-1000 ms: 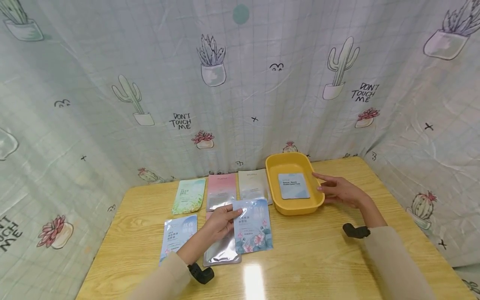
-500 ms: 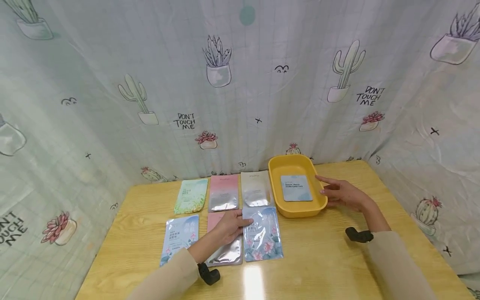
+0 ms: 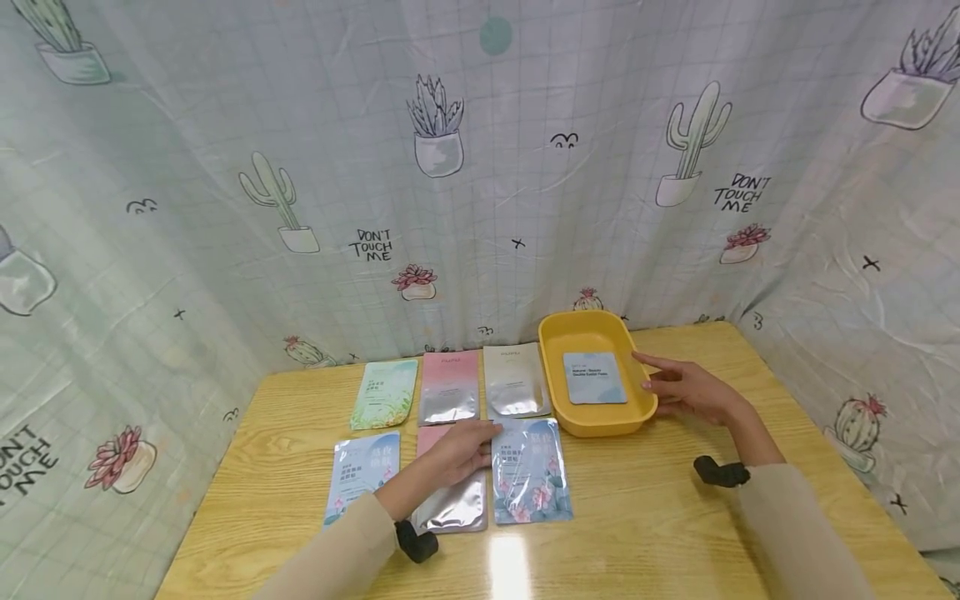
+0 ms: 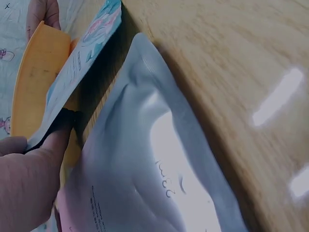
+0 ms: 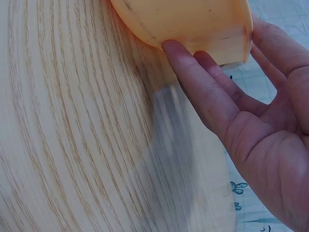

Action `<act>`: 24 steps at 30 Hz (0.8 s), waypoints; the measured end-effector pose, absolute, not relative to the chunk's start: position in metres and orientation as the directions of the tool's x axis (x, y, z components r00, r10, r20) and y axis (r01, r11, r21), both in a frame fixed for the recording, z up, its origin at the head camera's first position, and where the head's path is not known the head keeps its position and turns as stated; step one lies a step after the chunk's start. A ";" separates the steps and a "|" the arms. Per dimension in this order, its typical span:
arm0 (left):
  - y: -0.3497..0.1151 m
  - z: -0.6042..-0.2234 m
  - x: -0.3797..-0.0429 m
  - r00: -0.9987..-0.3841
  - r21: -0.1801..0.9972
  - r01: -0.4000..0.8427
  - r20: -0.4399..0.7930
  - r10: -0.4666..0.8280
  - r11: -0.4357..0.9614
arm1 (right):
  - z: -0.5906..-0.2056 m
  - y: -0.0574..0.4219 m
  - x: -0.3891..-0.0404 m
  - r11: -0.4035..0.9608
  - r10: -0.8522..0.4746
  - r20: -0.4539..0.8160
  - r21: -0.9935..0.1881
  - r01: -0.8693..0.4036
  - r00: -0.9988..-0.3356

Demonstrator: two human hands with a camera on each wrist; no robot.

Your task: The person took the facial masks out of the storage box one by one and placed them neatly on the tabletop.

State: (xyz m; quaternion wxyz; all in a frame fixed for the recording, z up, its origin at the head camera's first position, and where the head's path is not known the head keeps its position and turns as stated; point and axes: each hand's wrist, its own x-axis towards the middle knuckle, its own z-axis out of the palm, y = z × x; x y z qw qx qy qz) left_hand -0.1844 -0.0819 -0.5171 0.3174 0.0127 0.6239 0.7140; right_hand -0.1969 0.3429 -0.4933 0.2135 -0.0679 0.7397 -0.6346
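My left hand is at the left edge of a blue facial mask packet with pink lotus flowers. In the left wrist view that packet stands tilted, its corner pinched between thumb and finger. Under my left hand lies a pink and silver packet, partly hidden by the hand. My right hand touches the right side of a yellow plastic bin. In the right wrist view its extended fingertips rest against the bin's wall. Inside the bin lies a small pale blue packet.
Along the back of the wooden table lie a green packet, a pink and silver packet and a cream packet. Another blue packet lies at front left, partly covered by the left sleeve. A printed curtain hangs behind.
My left hand has brought the blue lotus packet right and down, to a spot beside the front pink and silver one. The right hand stays at the bin.
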 end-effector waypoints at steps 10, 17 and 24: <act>-0.087 -0.518 -0.185 -0.806 0.906 -0.424 -0.376 0.457 -0.002 | -0.495 0.345 -0.199 0.196 -0.377 -0.229 -0.967 0.164 -0.897; -0.088 -0.519 -0.184 -0.817 0.906 -0.422 -0.378 0.436 -0.005 | -0.495 0.344 -0.197 0.204 -0.382 -0.233 -0.965 0.164 -0.895; -0.092 -0.516 -0.185 -0.832 0.911 -0.413 -0.382 0.402 0.011 | -0.494 0.344 -0.196 0.197 -0.360 -0.247 -0.963 0.185 -0.900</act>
